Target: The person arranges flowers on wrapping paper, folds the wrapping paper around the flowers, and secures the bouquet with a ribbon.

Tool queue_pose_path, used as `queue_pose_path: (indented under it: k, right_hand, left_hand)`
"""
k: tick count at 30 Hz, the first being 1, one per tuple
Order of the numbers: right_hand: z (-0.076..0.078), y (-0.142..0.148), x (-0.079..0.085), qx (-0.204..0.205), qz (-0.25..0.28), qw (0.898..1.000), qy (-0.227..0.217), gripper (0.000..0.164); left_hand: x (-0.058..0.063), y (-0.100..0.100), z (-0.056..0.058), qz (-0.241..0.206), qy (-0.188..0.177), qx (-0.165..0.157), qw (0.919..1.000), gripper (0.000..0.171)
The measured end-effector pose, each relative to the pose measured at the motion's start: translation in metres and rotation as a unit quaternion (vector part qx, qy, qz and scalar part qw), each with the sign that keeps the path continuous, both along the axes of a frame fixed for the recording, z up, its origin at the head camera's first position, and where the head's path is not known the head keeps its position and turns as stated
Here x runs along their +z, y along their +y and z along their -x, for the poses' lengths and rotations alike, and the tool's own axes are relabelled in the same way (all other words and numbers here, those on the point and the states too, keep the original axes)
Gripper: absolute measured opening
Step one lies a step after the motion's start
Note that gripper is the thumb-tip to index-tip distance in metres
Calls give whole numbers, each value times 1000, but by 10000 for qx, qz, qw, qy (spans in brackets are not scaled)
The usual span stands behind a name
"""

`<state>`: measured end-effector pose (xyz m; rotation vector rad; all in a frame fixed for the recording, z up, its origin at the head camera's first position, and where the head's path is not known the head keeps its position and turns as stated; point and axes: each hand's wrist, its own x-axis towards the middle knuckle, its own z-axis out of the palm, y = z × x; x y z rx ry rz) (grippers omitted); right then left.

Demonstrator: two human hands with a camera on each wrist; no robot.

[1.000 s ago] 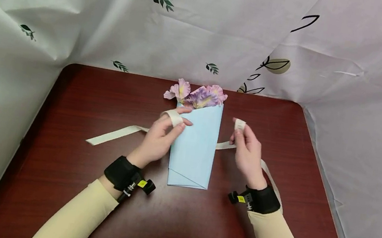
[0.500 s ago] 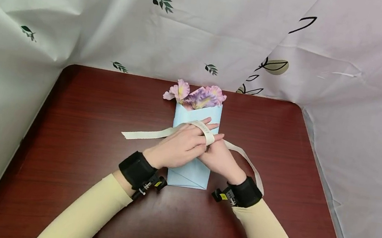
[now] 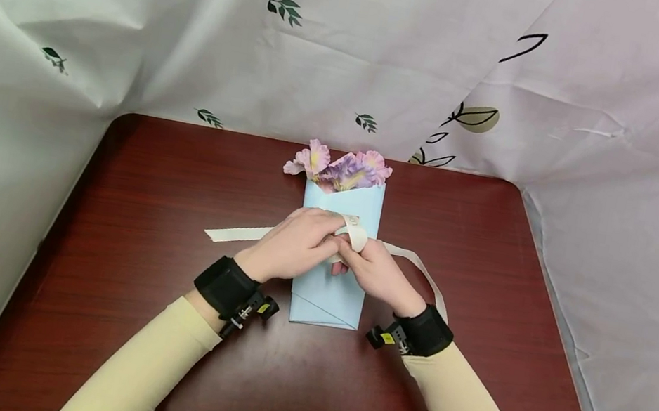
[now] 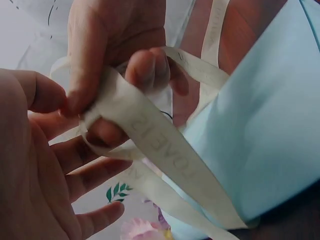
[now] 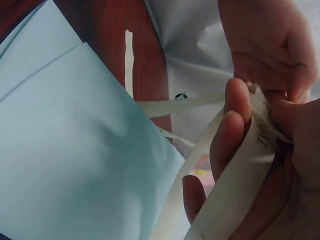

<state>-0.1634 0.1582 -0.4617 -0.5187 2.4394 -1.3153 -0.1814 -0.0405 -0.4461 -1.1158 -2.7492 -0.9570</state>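
Note:
A pale blue paper wrap (image 3: 325, 297) lies upright to me on the table, with pink and purple flowers (image 3: 352, 170) showing at its top. Around its middle runs a cream ribbon (image 3: 239, 233) with printed letters. Over the front of the wrap my left hand (image 3: 295, 243) meets my right hand (image 3: 380, 270). In the left wrist view, the left hand (image 4: 30, 165) brings thumb and index finger to a ribbon loop, its other fingers spread. The right hand (image 5: 270, 195) pinches the ribbon (image 5: 240, 185) between thumb and fingers. The crossing of the strands is partly hidden by fingers.
The dark red wooden table (image 3: 181, 169) has rounded corners. A whitish curtain (image 3: 341, 44) with leaf prints hangs behind and beside it. One loose ribbon tail points left, and another curves toward the right wrist's black camera strap (image 3: 422, 329).
My hands, apart on both sides of the wrap a second ago, have met over it with the ribbon. Since half a second ago, the left hand's fingers have dropped behind the right hand's.

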Motion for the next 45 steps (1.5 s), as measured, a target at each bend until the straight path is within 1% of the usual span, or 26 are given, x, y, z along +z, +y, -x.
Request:
queue_pose_path:
  k: [2,4,6,8,11,14,16,17,19,20,21,23,24,25,27,30,34,36,38,42,43,45]
  right_hand:
    - [1,1,-1,-50,-39,10000,-46,32]
    - [2,1,-2,-108,-20,9999,-49,32]
    - [3,2,-3,-180,-13,9998,-20,31]
    - [4,3,-3,-227,49,9997,-21,29]
    - [5,4,-4,-345,236,9991,-117,28]
    - [6,5,-5,-583,460,9969,-249,36]
    - [7,5,-5,-773,578,9949,-298,46]
    - [7,5,-5,-848,617,9940,-298,51]
    - [8,4,-4,-968,601,9931,-263,58]
    - [8,3,-4,-1006,578,9929,-250,59]
    - [8,2,-3,-1014,558,9930,-248,60]
    - [8,1,-1,-1020,487,9932,-276,59]
    - [8,1,0,-1017,421,9935,-290,60]
    - [8,0,0,-1008,337,9939,-309,59]
    - [7,0,1,-966,248,9943,-387,60]
    - [7,0,2,-922,125,9947,-447,58]
    - [7,2,2,-856,84,9955,-404,56]
    - [7,4,4,-855,21,9957,-359,58]
    - [8,5,5,-882,-21,9955,-346,66]
    - [8,7,6,-910,-47,9953,-328,76]
    - [8,8,6,-895,-13,9954,-347,76]
    - [8,10,6,-822,79,9959,-363,71]
  left_hand:
    - [-1,-3,1,-67,-97,167,9998,24]
    - [0,-6,0,-177,-226,409,9987,29]
    - [2,-10,0,-370,-372,645,9965,34]
    - [4,-12,-1,-591,-532,806,9936,36]
    - [7,-15,-1,-855,-729,867,9899,35]
    - [8,-15,-2,-789,-776,817,9905,34]
    - [7,-13,-4,-523,-580,785,9938,37]
    - [6,-12,-5,-357,-395,746,9958,39]
    - [4,-8,-7,54,142,646,9978,46]
    - [2,-6,-8,237,451,591,9970,49]
    - [1,-4,-9,396,768,528,9949,52]
    - [-3,0,-10,659,1371,425,9874,55]
    - [-5,1,-10,746,1616,401,9832,54]
    - [-7,2,-11,787,1812,395,9795,52]
    - [-10,4,-10,812,2084,415,9738,48]
    - [-12,5,-9,804,2336,463,9679,33]
    - [-11,5,-8,832,2433,484,9652,20]
    - [-9,4,-7,811,2447,481,9650,17]
    - [-8,4,-6,771,2469,475,9648,14]
    - [-6,4,-5,700,2541,517,9632,6]
    - [-6,5,-5,688,2549,533,9630,6]
    - [-6,6,-4,673,2564,579,9625,8]
